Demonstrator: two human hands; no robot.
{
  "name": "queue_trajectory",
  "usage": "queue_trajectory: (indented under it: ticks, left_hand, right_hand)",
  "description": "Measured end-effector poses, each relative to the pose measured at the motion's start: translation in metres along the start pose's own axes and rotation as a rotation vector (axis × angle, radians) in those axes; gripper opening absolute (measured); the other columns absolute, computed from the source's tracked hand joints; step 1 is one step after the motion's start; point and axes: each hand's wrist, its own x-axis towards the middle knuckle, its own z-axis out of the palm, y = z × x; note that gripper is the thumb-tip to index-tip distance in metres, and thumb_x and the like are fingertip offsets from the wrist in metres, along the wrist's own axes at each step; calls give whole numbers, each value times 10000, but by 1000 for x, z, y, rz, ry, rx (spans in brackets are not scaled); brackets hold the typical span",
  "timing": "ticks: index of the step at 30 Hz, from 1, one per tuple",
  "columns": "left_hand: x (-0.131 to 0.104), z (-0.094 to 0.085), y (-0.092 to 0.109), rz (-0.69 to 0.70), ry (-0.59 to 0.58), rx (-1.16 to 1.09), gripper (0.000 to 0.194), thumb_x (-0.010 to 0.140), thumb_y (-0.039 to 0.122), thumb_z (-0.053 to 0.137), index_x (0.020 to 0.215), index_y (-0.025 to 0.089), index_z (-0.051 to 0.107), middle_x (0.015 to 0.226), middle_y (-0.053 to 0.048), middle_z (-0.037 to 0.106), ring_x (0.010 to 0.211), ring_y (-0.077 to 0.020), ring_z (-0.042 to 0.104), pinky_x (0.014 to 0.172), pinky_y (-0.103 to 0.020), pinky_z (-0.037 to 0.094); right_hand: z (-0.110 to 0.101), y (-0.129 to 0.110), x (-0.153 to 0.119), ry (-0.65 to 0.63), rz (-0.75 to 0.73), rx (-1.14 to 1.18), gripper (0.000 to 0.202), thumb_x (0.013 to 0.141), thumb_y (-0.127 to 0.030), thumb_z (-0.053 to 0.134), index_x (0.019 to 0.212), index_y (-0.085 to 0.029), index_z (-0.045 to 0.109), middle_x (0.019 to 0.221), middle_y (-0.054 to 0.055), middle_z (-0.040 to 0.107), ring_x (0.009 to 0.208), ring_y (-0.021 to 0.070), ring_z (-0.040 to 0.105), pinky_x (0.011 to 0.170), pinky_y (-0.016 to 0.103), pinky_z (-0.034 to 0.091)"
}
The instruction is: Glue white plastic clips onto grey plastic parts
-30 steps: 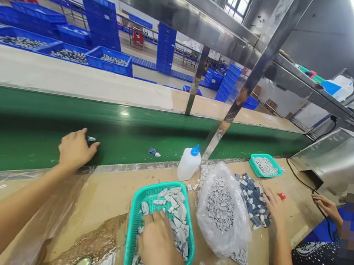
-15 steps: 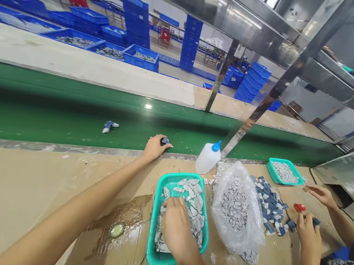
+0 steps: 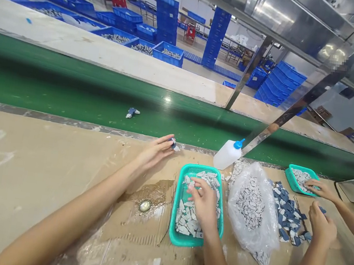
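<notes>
My left hand is closed on a small blue-and-white plastic piece at the near edge of the green conveyor belt. Another blue-and-white piece lies on that belt. My right hand is just above the turquoise basket, thumb and fingers pinched around what looks like a small pale grey piece. Many loose pale grey pieces fill much of the basket. A shallow round dish sits on wet cardboard between my arms.
A white squeeze bottle with a blue tip stands behind the basket. To the right are a clear bag of pieces, a pile of blue-and-white pieces and a smaller turquoise basket. A co-worker's hands work there. A metal post slants upward.
The view has shifted. My left hand has drawn the blue-and-white piece back toward the table edge. My right hand has risen from the pieces. One co-worker's hand now reaches into the smaller basket.
</notes>
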Motion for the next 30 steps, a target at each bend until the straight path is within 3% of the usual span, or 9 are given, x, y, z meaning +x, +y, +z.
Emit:
queue_trajectory:
  ticks: [5, 10, 16, 20, 23, 27, 30]
  left_hand:
    - [-54, -22, 1, -246, -73, -413, 296, 819, 77, 642, 1091, 191, 664, 981, -49, 668, 869, -134, 649, 826, -235, 559]
    - [-85, -36, 1, -361, -159, -459, 224, 861, 122, 621, 1058, 177, 715, 1038, -92, 639, 728, -115, 581, 617, -177, 523]
    - [-112, -54, 3, -281, -178, -349, 379, 760, 63, 750, 1135, 103, 714, 825, -54, 616, 646, -80, 536, 531, -133, 458]
    - [-123, -63, -3, -251, -146, -248, 461, 750, 134, 799, 1196, 186, 696, 939, -69, 673, 816, -160, 649, 775, -236, 544]
    - [-123, -65, -7, -248, -150, -245, 370, 771, 184, 790, 1134, 159, 717, 1015, -107, 686, 889, -195, 660, 869, -290, 530]
    - [-120, -64, -10, -248, -169, -331, 250, 802, 203, 763, 1036, 118, 739, 1039, -115, 664, 762, -127, 601, 684, -202, 498]
    - [-121, -63, -9, -224, -174, -362, 218, 826, 155, 727, 1035, 94, 733, 845, -74, 620, 668, -83, 521, 584, -156, 425]
  right_hand:
    - [-2, -7, -1, -25, 128, 397, 433, 775, -474, 694, 1109, -200, 660, 943, 61, 656, 684, 215, 714, 491, 285, 583]
    - [-5, -11, 1, -67, 127, 469, 395, 687, -451, 791, 957, -181, 689, 929, 59, 681, 632, 185, 686, 566, 303, 581]
    - [-5, -17, -2, -253, 172, 538, 383, 699, -429, 800, 953, -163, 694, 852, 55, 710, 653, 154, 662, 616, 279, 555]
    - [-9, -25, -7, -261, 157, 531, 551, 744, -380, 784, 1234, -223, 588, 771, -5, 679, 619, 147, 654, 552, 251, 532]
    - [-10, -30, -12, -266, 133, 492, 491, 754, -359, 785, 1196, -230, 614, 789, -2, 683, 679, 160, 676, 606, 269, 558]
    - [2, -37, -21, -276, 107, 369, 288, 752, -379, 786, 957, -191, 709, 776, 36, 722, 702, 190, 700, 711, 334, 593]
    - [20, -42, -30, -281, 11, 183, 222, 816, -375, 727, 960, -206, 738, 889, 61, 741, 775, 202, 714, 752, 339, 598]
